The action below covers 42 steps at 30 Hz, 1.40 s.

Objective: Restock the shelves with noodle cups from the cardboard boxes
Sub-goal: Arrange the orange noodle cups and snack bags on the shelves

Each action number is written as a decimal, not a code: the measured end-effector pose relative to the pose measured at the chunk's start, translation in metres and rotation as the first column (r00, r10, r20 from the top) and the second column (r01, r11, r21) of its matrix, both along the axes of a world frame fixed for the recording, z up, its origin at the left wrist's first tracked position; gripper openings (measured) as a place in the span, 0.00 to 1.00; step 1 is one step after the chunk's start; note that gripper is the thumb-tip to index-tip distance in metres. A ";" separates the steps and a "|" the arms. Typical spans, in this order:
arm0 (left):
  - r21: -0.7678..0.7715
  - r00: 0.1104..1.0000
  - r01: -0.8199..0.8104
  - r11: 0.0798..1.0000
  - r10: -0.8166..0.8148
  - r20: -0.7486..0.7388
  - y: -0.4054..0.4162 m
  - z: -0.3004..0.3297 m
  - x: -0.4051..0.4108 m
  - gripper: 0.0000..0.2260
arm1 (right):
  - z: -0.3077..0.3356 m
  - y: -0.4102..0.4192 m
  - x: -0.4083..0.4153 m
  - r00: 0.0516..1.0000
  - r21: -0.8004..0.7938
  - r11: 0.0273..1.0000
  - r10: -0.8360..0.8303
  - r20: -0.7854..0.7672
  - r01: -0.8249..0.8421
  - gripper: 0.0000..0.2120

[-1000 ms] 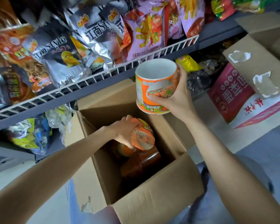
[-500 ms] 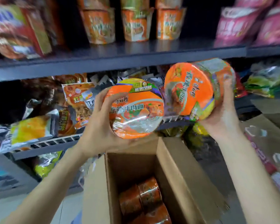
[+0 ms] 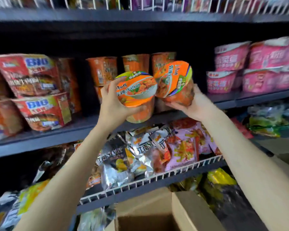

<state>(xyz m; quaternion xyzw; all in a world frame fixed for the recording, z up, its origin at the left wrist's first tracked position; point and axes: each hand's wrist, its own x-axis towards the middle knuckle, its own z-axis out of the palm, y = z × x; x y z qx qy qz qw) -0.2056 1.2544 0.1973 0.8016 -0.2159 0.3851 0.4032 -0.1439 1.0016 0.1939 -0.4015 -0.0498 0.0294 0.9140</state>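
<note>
Two orange noodle cups held up at the middle shelf (image 3: 90,129). Left hand (image 3: 113,104): fingers curled round the left cup (image 3: 137,95), lid tilted toward the camera. Right hand (image 3: 193,104): fingers clamped under the right cup (image 3: 173,80), tipped strongly left. Rims of the two cups close together or touching; cannot tell.

Directly behind them: orange cups on the shelf (image 3: 103,70), three columns across; blur prevents a full count. Left: red bowls (image 3: 32,75), at least two stacked. Right: pink bowls (image 3: 240,70), four or more.

Below: snack bags (image 3: 157,154) behind a wire rail. Open cardboard box (image 3: 187,212) at the bottom edge.
</note>
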 end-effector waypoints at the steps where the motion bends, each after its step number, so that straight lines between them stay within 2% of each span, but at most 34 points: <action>1: -0.004 1.000 -0.009 1.000 0.009 -0.023 -0.001 0.004 0.006 0.42 | 0.000 0.002 0.004 0.999 -0.030 0.999 -0.038 -0.019 0.038 0.24; 4: -0.006 0.993 -0.049 0.999 0.048 -0.111 -0.006 0.014 0.024 0.40 | 0.004 0.008 0.014 0.981 -0.221 0.963 -0.177 -0.084 0.155 0.23; 6: -0.002 0.988 -0.056 0.998 0.055 -0.144 -0.011 0.018 0.031 0.40 | 0.005 0.007 0.016 0.961 -0.491 0.845 -0.272 -0.051 0.213 0.22; 7: -0.010 0.984 -0.058 0.998 0.056 -0.167 -0.014 0.022 0.032 0.41 | 0.005 0.005 0.014 0.948 -0.675 0.697 -0.317 0.016 0.244 0.23; 8: -0.027 0.986 -0.052 0.998 0.047 -0.163 -0.016 0.025 0.035 0.41 | 0.004 0.002 0.015 0.935 -0.817 0.503 -0.337 0.114 0.281 0.24; 9: -0.046 0.987 -0.041 0.998 0.033 -0.160 -0.018 0.028 0.035 0.41 | 0.002 -0.001 0.015 0.906 -0.889 0.295 -0.347 0.243 0.352 0.25; 10: -0.065 0.990 -0.022 0.998 0.013 -0.137 -0.019 0.032 0.036 0.42 | -0.001 -0.003 0.016 0.865 -0.894 0.118 -0.334 0.373 0.431 0.25; 11: -0.079 0.994 -0.014 0.997 0.005 -0.111 -0.021 0.037 0.034 0.42 | -0.005 -0.004 0.018 0.819 -0.856 0.015 -0.298 0.490 0.517 0.26; 12: -0.092 0.997 -0.011 0.996 0.004 -0.080 -0.021 0.042 0.032 0.42 | -0.008 -0.002 0.019 0.783 -0.809 0.001 -0.252 0.568 0.587 0.27; 15: -0.136 1.000 -0.003 0.991 0.003 0.000 -0.017 0.057 0.028 0.39 | -0.015 0.003 0.032 0.776 -0.758 0.168 -0.184 0.604 0.630 0.33; 17: -0.193 0.999 0.033 0.981 -0.026 0.037 -0.016 0.069 0.024 0.38 | -0.016 0.005 0.039 0.778 -0.745 0.228 -0.206 0.593 0.627 0.33; 20: -0.223 0.996 0.087 0.971 -0.077 0.050 -0.025 0.082 0.033 0.38 | -0.018 0.006 0.043 0.756 -0.707 0.268 -0.240 0.609 0.654 0.32; 24: -0.200 0.998 0.043 0.979 -0.051 -0.032 -0.056 0.086 0.068 0.40 | -0.020 0.010 0.038 0.711 -0.647 0.296 -0.255 0.655 0.702 0.32; 28: -0.315 0.994 0.010 0.949 -0.042 -0.098 -0.084 0.093 0.098 0.44 | -0.017 0.007 0.026 0.648 -0.567 0.331 -0.230 0.727 0.754 0.36; 33: -0.302 0.981 0.021 0.953 -0.077 -0.176 -0.111 0.090 0.129 0.49 | -0.006 0.009 0.023 0.621 -0.579 0.249 -0.143 0.771 0.776 0.36; 36: -0.264 0.972 0.041 0.964 -0.100 -0.215 -0.122 0.081 0.138 0.45 | -0.004 0.013 0.024 0.614 -0.585 0.198 -0.150 0.775 0.786 0.36; 39: -0.114 0.963 0.027 0.993 -0.057 -0.264 -0.124 0.062 0.145 0.41 | -0.003 0.014 0.028 0.622 -0.606 0.146 -0.123 0.773 0.782 0.36; 42: 0.035 0.955 -0.009 0.999 0.019 -0.296 -0.118 0.041 0.154 0.37 | -0.005 0.015 0.037 0.660 -0.659 0.031 -0.055 0.749 0.751 0.34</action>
